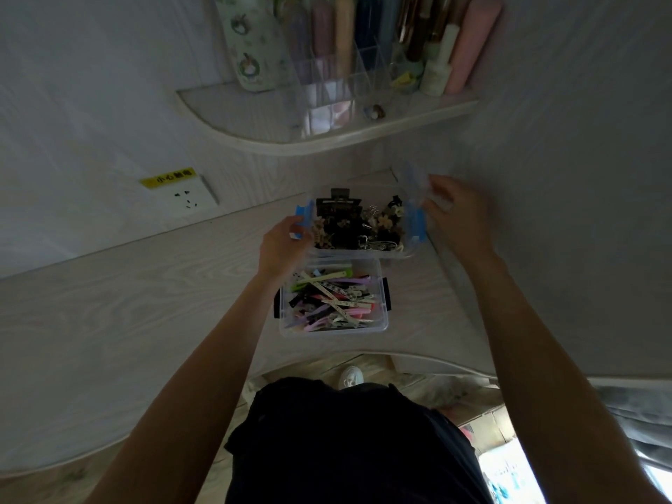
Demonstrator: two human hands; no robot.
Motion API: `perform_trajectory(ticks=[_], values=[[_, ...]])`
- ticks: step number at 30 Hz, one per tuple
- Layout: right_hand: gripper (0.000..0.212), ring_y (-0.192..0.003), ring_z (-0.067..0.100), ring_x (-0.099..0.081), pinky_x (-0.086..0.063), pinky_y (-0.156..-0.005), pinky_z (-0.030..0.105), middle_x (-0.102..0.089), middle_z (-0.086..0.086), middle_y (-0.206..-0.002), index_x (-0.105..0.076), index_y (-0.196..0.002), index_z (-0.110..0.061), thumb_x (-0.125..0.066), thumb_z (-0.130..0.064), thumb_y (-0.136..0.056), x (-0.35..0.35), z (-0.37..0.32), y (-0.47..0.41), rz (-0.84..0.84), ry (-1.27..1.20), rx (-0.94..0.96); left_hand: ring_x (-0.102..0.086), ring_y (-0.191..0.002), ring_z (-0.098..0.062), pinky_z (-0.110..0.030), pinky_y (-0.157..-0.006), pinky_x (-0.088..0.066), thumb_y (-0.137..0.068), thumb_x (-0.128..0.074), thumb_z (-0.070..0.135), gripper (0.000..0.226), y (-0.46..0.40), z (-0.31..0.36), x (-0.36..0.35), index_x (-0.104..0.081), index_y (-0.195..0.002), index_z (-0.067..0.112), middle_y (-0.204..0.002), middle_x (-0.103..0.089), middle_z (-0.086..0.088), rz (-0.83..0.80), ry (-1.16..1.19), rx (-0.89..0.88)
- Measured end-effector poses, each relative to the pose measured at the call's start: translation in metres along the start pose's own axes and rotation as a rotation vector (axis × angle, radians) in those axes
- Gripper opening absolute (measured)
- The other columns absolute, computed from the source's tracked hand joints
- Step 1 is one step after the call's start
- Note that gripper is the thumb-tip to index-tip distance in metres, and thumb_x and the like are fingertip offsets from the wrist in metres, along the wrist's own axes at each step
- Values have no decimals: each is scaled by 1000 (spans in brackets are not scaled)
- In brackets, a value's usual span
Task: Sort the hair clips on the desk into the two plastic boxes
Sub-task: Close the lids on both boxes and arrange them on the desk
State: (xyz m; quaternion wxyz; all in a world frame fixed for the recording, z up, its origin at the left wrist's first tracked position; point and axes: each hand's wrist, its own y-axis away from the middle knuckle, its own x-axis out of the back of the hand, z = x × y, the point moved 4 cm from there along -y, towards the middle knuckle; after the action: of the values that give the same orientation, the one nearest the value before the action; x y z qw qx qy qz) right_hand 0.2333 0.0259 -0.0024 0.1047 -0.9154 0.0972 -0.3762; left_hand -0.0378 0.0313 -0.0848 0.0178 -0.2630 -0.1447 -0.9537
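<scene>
Left hand (282, 245) curled on the left blue latch (304, 216) of the far box (360, 220), fingers wrapped round that end. Right hand (456, 216) at the other end of the same box, just beside the right blue latch (415, 223); fingers bent around something clear and blurred (438, 198), can't tell what it is or how firm the grip. Far box sits between both hands, clear plastic, filled with dark claw clips (345, 220) plus some beige flower ones. Near box (332, 298) touches the far box on the side closer to the person, under the left wrist; clear, black handles, full of long flat clips (334, 296) in pink, white, green, purple. Both boxes open on top, both on the pale wood-grain tabletop (127, 303). Well left of the left hand: wall socket (189, 198) with a yellow label above. Beyond both hands, higher up: curved shelf (327, 140) with a clear organizer (338, 74) holding bottles and tubes. Person wears dark clothes; white shoe (351, 376) on the floor below the tabletop edge.
</scene>
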Motion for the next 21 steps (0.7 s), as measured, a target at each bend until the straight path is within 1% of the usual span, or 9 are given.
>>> perform_trajectory(ticks=[2,3,5,7,10,14,16,18,21], values=[[33,-91,13,-57,-42,-83,27,-67,15,-104,-64,-111,-5,-67,-18,-82,8,-23,2,44,46,189,-65,-81,-18,-39,-81,-57,-88,-59,21,38,0,0,1,-54,-125,16,-107,-61,1,-9,41,-1],[33,-89,12,-56,-40,-81,26,-68,13,-100,-66,-109,-6,-68,-21,-79,7,-38,4,50,98,306,-64,-76,-14,-36,-77,-58,-89,-58,20,37,1,1,1,-54,-125,15,-105,-61,1,-12,50,-5],[33,-86,18,-58,-39,-81,29,-69,9,-95,-67,-105,-11,-70,-21,-74,-9,-64,14,15,250,534,-61,-67,-9,-25,-66,-56,-94,-52,23,26,3,3,1,-58,-117,13,-100,-61,-3,-17,94,7],[33,-79,25,-62,-46,-75,33,-68,9,-87,-69,-99,-11,-76,-14,-66,-46,-77,26,-43,438,653,-60,-65,-12,-24,-63,-51,-98,-41,31,26,4,3,0,-61,-102,15,-92,-62,-6,-24,270,109],[31,-67,19,-61,-50,-62,27,-64,2,-70,-72,-79,-15,-85,-13,-51,-104,-80,39,-145,646,554,-58,-69,-15,-24,-66,-47,-98,-34,43,40,1,1,3,-60,-104,12,-84,-61,0,-47,499,294],[28,-60,16,-59,-48,-55,22,-60,-1,-64,-69,-65,-17,-87,-17,-44,-133,-86,46,-234,600,420,-54,-68,-11,-21,-63,-42,-95,-50,27,18,4,3,7,-58,-101,13,-77,-58,2,-35,503,260],[24,-69,22,-62,-52,-59,25,-64,7,-74,-71,-75,-9,-83,-12,-54,-131,-84,46,-277,444,353,-54,-68,-9,-19,-63,-44,-94,-53,22,17,4,5,7,-60,-106,14,-78,-60,0,-43,457,197],[22,-86,31,-62,-52,-73,32,-66,16,-93,-69,-93,-2,-71,-6,-71,-123,-81,46,-315,229,315,-56,-71,-9,-20,-66,-46,-92,-56,22,25,2,7,6,-61,-114,11,-88,-62,-4,-48,362,153],[17,-94,29,-61,-48,-81,29,-65,15,-103,-68,-96,-4,-63,-7,-80,-86,-58,44,-71,115,170,-59,-76,-12,-26,-72,-50,-86,-63,20,30,0,4,8,-61,-115,12,-101,-64,-5,-30,270,114]])
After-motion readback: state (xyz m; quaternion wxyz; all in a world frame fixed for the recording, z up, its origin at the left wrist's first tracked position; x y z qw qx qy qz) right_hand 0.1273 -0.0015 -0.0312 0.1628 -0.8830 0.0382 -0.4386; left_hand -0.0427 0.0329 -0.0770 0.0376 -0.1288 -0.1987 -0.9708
